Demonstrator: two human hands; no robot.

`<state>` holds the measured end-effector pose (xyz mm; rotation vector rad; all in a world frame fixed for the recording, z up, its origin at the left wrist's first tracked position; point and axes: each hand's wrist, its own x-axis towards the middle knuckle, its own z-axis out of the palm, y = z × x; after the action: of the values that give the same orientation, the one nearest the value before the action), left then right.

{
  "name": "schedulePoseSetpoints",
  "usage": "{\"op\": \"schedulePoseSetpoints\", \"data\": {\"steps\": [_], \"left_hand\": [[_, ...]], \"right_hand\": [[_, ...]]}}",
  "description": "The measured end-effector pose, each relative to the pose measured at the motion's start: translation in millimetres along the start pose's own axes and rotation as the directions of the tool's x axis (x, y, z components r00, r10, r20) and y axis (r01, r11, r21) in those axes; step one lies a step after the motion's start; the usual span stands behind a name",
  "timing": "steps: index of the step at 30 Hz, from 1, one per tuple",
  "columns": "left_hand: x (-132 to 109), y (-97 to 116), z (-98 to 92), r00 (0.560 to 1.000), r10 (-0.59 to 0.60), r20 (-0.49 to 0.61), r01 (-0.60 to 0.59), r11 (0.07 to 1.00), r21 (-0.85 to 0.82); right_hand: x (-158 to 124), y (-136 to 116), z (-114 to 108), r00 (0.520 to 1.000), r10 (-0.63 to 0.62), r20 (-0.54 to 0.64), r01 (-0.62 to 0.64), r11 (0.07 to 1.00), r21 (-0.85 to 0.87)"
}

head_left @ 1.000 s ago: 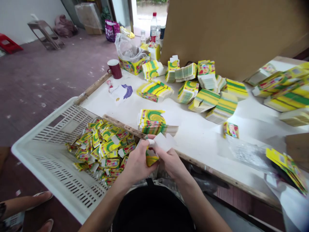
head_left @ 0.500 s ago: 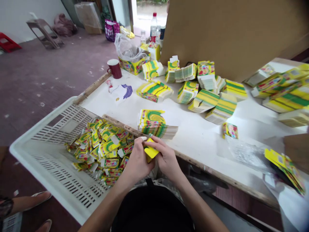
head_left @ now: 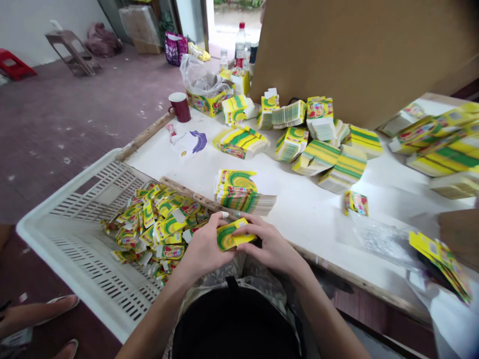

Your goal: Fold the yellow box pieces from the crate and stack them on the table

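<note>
Between my two hands is a small yellow and green cardboard box [head_left: 226, 238], held just in front of the table edge. My left hand [head_left: 207, 245] grips its left end, with the thumb partly hidden. The fingers of my right hand [head_left: 267, 242] are closed on its right end. Just beyond my hands, a stack of flat printed box blanks [head_left: 239, 187] lies fanned at the table's near edge. To the left, a white plastic crate [head_left: 86, 279] holds a heap of small yellow boxes [head_left: 164, 222].
More bundles of flat blanks [head_left: 316, 155] lie across the white table [head_left: 299, 214]. A maroon mug [head_left: 180, 107] stands near the left corner. A large cardboard sheet [head_left: 348, 55] rises behind. Clear plastic [head_left: 381, 237] lies at right. Another person's foot [head_left: 63, 305] shows at lower left.
The small box has turned from end-on to lengthwise, showing its green printed face. My hands have moved apart, the right one shifting rightward along the box.
</note>
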<state>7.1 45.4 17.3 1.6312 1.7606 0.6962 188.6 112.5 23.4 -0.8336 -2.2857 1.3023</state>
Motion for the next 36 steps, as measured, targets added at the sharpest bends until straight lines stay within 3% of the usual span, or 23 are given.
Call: {"op": "schedulePoseSetpoints", "data": {"steps": [5, 8, 12, 14, 16, 19, 22, 26, 30, 33, 36], "left_hand": [[0, 3, -2.5, 0.998, 0.059, -0.035, -0.058, 0.998, 0.019], [-11, -8, -21.7, 1.000, 0.012, -0.013, -0.011, 0.993, 0.115], [-36, -45, -66.6, 0.989, -0.143, -0.048, 0.150, 0.903, 0.403], [-45, -63, -83.4, 0.977, -0.184, -0.106, 0.212, 0.854, 0.476], [-49, -73, -88.7, 0.964, -0.202, -0.173, 0.260, 0.850, 0.458], [-45, -74, -74.7, 0.957, -0.224, -0.183, 0.271, 0.915, 0.299], [-31, -63, -47.0, 0.974, -0.220, -0.060, 0.224, 0.971, 0.077], [-13, -43, -16.0, 0.984, -0.136, 0.113, 0.149, 0.983, -0.110], [-4, -29, -1.6, 0.986, -0.047, 0.158, 0.091, 0.955, -0.283], [0, -22, 5.3, 0.991, -0.055, 0.123, 0.109, 0.863, -0.494], [7, -12, 13.2, 0.992, -0.123, -0.033, 0.042, 0.566, -0.824]], "right_hand": [[3, 2, 20, 0.992, -0.033, -0.121, 0.040, 0.998, 0.049], [13, 5, 11, 0.970, -0.022, -0.242, 0.030, 0.999, 0.029], [42, 16, -18, 0.855, -0.018, -0.518, -0.130, 0.960, -0.248], [58, 24, -28, 0.849, 0.000, -0.529, -0.256, 0.875, -0.411], [69, 32, -29, 0.864, 0.043, -0.502, -0.336, 0.791, -0.511], [74, 39, -24, 0.863, 0.058, -0.501, -0.366, 0.755, -0.544], [73, 39, -20, 0.850, 0.041, -0.525, -0.357, 0.777, -0.518], [72, 37, -21, 0.849, 0.032, -0.528, -0.326, 0.818, -0.474], [70, 32, -26, 0.827, 0.002, -0.563, -0.279, 0.870, -0.407], [61, 19, -25, 0.811, 0.062, -0.582, -0.205, 0.961, -0.183], [45, 3, -12, 0.892, 0.124, -0.435, -0.112, 0.992, 0.053]]}}
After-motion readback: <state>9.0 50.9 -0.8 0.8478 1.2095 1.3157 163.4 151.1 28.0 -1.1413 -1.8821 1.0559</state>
